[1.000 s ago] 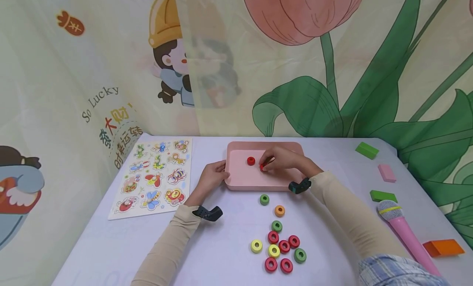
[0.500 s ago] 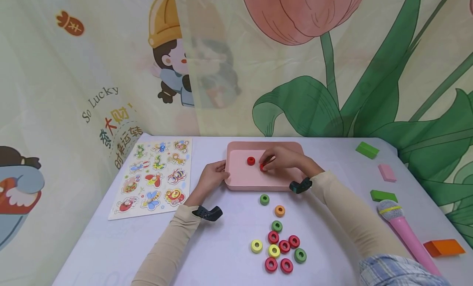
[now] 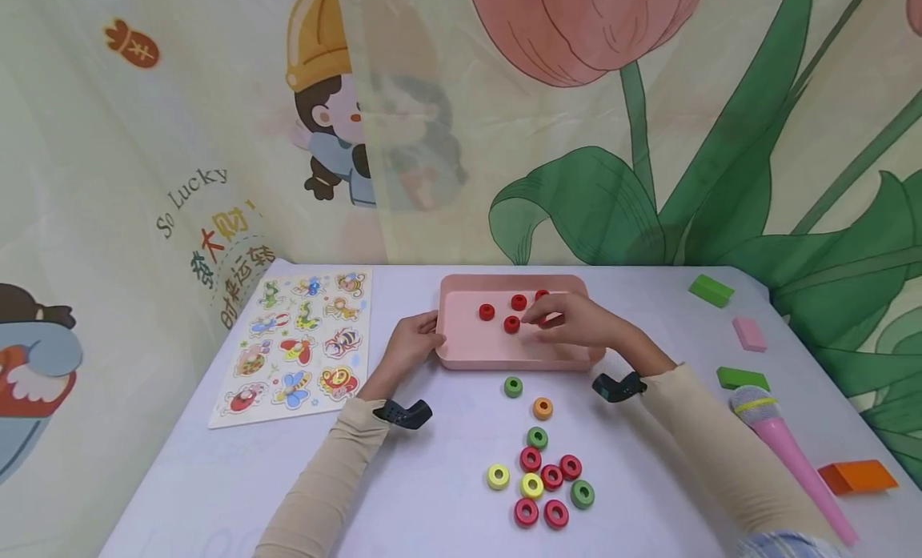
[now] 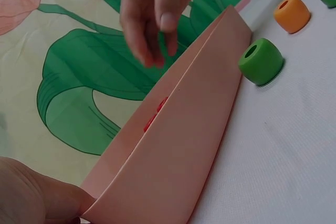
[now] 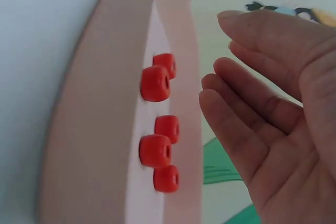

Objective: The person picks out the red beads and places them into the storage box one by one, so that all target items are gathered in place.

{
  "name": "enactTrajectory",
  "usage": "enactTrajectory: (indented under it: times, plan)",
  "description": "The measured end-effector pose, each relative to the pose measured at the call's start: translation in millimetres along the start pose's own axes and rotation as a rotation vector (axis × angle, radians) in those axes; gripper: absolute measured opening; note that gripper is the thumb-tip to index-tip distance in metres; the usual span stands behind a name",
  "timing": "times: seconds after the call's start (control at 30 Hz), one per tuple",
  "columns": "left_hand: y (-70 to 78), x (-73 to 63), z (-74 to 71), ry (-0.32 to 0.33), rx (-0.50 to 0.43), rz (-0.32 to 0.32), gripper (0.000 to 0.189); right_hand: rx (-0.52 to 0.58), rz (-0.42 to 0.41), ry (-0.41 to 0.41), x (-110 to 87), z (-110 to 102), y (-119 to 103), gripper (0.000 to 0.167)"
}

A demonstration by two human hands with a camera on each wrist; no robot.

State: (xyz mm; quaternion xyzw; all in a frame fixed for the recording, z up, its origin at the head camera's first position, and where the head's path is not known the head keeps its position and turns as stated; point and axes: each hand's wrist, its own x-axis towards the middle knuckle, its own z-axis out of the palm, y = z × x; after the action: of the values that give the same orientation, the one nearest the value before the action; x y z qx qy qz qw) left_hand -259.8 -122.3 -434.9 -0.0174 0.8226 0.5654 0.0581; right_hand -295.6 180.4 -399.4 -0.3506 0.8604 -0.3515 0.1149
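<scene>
My left hand [image 3: 414, 343] grips the left rim of a pink tray [image 3: 468, 358], thumb near the front corner. Several red ring beads [image 3: 511, 324] lie in the tray; the right wrist view shows them clearly, including one red bead [image 5: 156, 151] near the front wall. Over the tray's right half hovers my right hand [image 3: 576, 322], fingers apart and only gently bent, with nothing between them. It partly covers the beads at the tray's right side in the head view.
In front of the tray lie loose beads: green [image 3: 513, 387], orange [image 3: 543, 408], yellow [image 3: 498, 476] and red [image 3: 526, 512]. An insect sticker board [image 3: 295, 346] is at left. Green [image 3: 711, 291], pink [image 3: 749, 334] and orange [image 3: 857, 477] blocks and a pink toy microphone [image 3: 792, 462] lie at right.
My right hand has let go of the red bead in the tray and moved right, uncovering more red beads. My left hand stays on the tray's rim.
</scene>
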Motion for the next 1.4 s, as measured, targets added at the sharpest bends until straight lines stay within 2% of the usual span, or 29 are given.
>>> enactTrajectory:
  times: [0.2, 0.4, 0.57, 0.83, 1.03, 1.27, 1.4]
  plan:
    - [2.1, -1.5, 0.8, -0.008, 0.004, -0.012, 0.052, 0.033, 0.022, 0.038, -53.7, 11, -13, 0.031]
    - [3.4, -3.0, 0.6, 0.002, 0.005, -0.021, 0.052, 0.073, 0.052, -0.017, -95.5, 34, -21, 0.033]
    - [2.8, -3.3, 0.4, -0.002, -0.004, -0.027, 0.052, 0.137, 0.088, -0.061, -118.1, 55, -24, 0.031]
    - [1.0, -2.1, 0.4, -0.002, -0.008, -0.009, 0.052, 0.249, 0.085, -0.13, -132.2, 79, -34, 0.026]
    - [0.3, -1.4, -0.3, -0.003, -0.005, 0.016, 0.051, 0.206, 0.071, -0.141, -133.4, 84, -37, 0.019]
    - [0.7, -2.2, 0.1, -0.004, 0.001, 0.004, 0.051, 0.183, 0.086, -0.145, -133.2, 85, -34, 0.015]
    - [2.0, -3.1, 0.1, -0.004, -0.004, -0.005, 0.051, 0.165, 0.094, -0.123, -131.3, 78, -36, 0.015]
